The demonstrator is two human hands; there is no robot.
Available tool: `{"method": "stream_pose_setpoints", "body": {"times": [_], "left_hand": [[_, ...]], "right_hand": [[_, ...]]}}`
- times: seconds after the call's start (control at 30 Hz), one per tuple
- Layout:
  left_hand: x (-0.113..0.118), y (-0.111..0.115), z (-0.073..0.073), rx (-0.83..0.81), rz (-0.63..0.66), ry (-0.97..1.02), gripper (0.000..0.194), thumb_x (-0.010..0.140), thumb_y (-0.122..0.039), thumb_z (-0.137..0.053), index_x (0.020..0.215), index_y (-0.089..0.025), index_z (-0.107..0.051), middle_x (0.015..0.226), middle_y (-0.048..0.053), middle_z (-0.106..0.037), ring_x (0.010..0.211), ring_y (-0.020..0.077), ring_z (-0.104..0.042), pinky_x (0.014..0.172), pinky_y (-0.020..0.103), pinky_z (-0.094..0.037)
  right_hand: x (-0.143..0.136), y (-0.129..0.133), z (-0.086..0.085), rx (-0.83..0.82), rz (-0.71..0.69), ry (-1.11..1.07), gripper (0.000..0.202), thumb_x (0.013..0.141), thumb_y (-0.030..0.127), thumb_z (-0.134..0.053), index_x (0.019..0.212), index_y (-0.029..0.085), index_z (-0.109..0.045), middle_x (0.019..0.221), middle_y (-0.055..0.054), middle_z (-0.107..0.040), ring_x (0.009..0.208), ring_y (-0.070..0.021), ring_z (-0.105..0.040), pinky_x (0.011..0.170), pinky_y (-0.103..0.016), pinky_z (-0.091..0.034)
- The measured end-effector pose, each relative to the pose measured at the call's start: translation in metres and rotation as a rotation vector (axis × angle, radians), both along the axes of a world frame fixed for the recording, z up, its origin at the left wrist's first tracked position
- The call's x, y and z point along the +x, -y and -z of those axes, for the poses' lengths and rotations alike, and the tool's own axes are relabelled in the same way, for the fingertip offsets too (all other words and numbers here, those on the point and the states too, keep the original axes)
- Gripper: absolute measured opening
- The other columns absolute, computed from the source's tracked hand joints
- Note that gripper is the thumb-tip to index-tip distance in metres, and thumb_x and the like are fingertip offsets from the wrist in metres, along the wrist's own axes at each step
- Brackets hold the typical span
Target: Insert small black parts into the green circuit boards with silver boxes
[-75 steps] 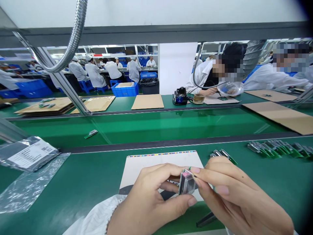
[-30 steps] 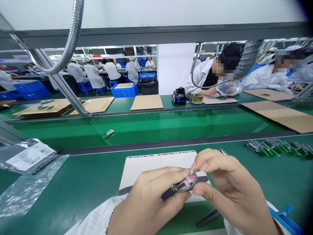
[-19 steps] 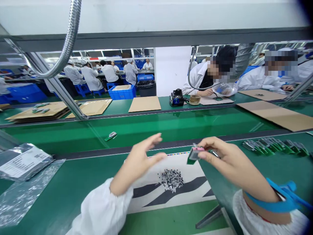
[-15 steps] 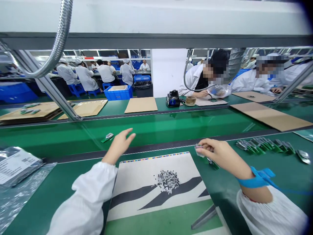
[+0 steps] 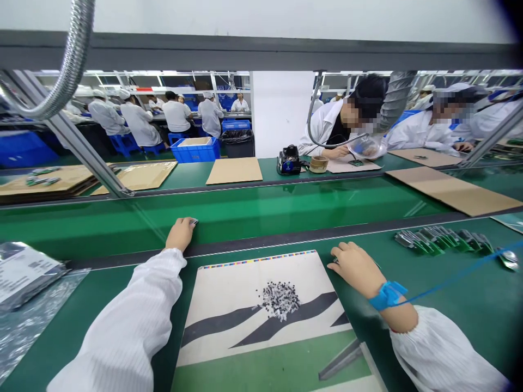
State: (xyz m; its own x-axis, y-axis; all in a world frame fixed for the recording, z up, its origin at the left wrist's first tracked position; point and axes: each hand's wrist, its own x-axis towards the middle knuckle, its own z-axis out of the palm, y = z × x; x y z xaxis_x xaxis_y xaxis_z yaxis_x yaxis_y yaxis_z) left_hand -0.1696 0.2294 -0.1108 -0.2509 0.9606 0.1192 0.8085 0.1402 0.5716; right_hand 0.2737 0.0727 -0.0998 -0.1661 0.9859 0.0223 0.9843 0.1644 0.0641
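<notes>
The left hand [image 5: 180,233] closed over a board [image 5: 193,221] on the belt [image 5: 286,209], a pickup step that next called for drawing it back, while the right hand [image 5: 356,264] rested curled on the bench, its hold impossible to tell.

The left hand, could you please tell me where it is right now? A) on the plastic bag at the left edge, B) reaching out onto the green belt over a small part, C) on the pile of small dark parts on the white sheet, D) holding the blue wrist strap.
B: the left hand is stretched out onto the green belt, its fingers over a small part, far from the pile.
</notes>
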Motion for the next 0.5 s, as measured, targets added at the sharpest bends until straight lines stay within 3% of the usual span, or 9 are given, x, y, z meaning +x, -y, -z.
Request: {"method": "stream_pose_setpoints", "body": {"times": [0.13, 0.27, 0.37, 0.5], "left_hand": [[0.009, -0.008, -0.006, -0.018, -0.039, 0.159, 0.03, 0.089, -0.028, -0.059, 0.117, -0.017, -0.057, 0.125, 0.009, -0.057, 0.108, 0.0249, -0.058, 0.09, 0.047, -0.049], [0.022, -0.009, -0.009, -0.043, -0.07, 0.423, 0.031, 0.089, -0.028, -0.059, 0.117, -0.016, -0.057, 0.124, 0.009, -0.058, 0.106, 0.0245, -0.059, 0.088, 0.046, -0.05], [0.034, 0.0, -0.009, -0.083, -0.066, 0.68, 0.031, 0.089, -0.028, -0.059, 0.117, -0.015, -0.057, 0.12, 0.009, -0.059, 0.101, 0.0232, -0.061, 0.084, 0.044, -0.052], [0.046, 0.021, -0.011, -0.16, -0.048, 1.039, 0.025, 0.089, -0.026, -0.059, 0.112, -0.015, -0.059, 0.114, 0.008, -0.062, 0.095, 0.0206, -0.063, 0.08, 0.04, -0.054]], "right_hand": [[-0.035, 0.006, -0.011, -0.027, -0.151, -0.088, 0.014, 0.086, 0.02, -0.061, 0.097, 0.013, -0.067, 0.095, -0.014, -0.065, 0.092, -0.0289, -0.058, 0.081, -0.039, -0.045], [-0.093, 0.003, -0.016, -0.13, -0.408, -0.174, 0.011, 0.089, 0.022, -0.059, 0.092, 0.019, -0.069, 0.093, -0.006, -0.067, 0.094, -0.0202, -0.059, 0.086, -0.031, -0.044], [-0.132, -0.007, -0.009, -0.212, -0.54, -0.184, 0.013, 0.087, 0.028, -0.062, 0.09, 0.016, -0.068, 0.095, -0.005, -0.067, 0.098, -0.0192, -0.059, 0.09, -0.034, -0.044], [-0.158, -0.018, 0.005, -0.317, -0.562, -0.127, 0.025, 0.089, 0.036, -0.06, 0.096, 0.013, -0.064, 0.103, -0.006, -0.065, 0.098, -0.0203, -0.061, 0.086, -0.041, -0.049]]}}
